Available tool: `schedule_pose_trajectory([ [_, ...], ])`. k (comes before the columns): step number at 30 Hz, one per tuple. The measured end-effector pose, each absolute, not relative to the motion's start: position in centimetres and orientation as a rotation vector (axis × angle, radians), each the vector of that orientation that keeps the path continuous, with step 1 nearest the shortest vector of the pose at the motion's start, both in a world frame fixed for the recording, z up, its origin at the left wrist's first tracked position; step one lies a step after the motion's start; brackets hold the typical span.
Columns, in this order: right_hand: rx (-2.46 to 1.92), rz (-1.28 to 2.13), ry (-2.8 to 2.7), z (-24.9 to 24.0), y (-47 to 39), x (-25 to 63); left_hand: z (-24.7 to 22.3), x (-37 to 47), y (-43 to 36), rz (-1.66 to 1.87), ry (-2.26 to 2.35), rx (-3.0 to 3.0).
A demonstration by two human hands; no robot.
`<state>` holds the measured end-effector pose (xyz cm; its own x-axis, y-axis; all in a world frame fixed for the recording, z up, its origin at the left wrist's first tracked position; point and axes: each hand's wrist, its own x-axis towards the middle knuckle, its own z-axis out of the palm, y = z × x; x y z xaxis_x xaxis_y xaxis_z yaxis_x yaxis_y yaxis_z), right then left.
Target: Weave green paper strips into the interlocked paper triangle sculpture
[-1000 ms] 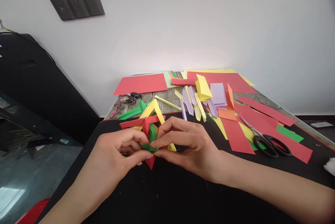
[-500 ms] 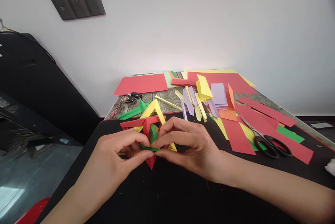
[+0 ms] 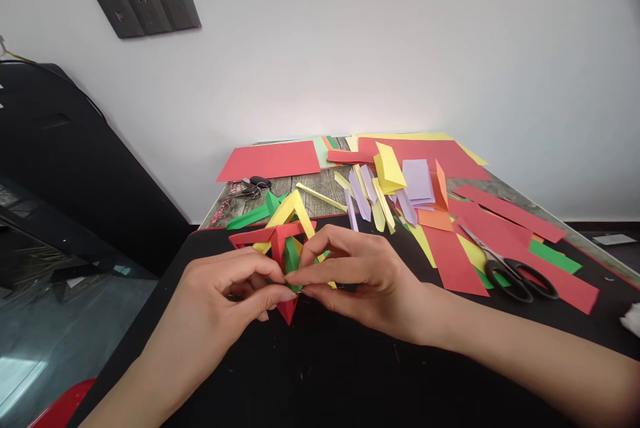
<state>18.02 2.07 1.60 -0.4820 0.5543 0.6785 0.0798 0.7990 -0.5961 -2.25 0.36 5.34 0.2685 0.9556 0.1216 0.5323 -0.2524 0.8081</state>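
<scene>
Just below frame ctr, L hand (image 3: 223,291) + R hand (image 3: 367,275) both pinch green paper (image 3: 291,256); we'd press gently, w/o crushing red paper (image 3: 278,249).

Near: passage over black mat (image 3: 345,375); ahead: paper model (image 3: 278,247)—in way; right: scissors (image 3: 496,257)—obstacle

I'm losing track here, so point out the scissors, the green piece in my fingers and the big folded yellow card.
Scissors (image 3: 504,263): head view, black handles near the blades.
Green piece (image 3: 291,255): head view, its raised upper part.
Yellow card (image 3: 391,173): head view, its front panel.
</scene>
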Motion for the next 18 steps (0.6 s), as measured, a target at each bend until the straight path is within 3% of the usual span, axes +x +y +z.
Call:
schedule_pose_trajectory([
  [18,-0.393,0.723,-1.997,1.07,2.78,18.26,5.37,-1.97,0.32,0.866,1.351,1.932],
])
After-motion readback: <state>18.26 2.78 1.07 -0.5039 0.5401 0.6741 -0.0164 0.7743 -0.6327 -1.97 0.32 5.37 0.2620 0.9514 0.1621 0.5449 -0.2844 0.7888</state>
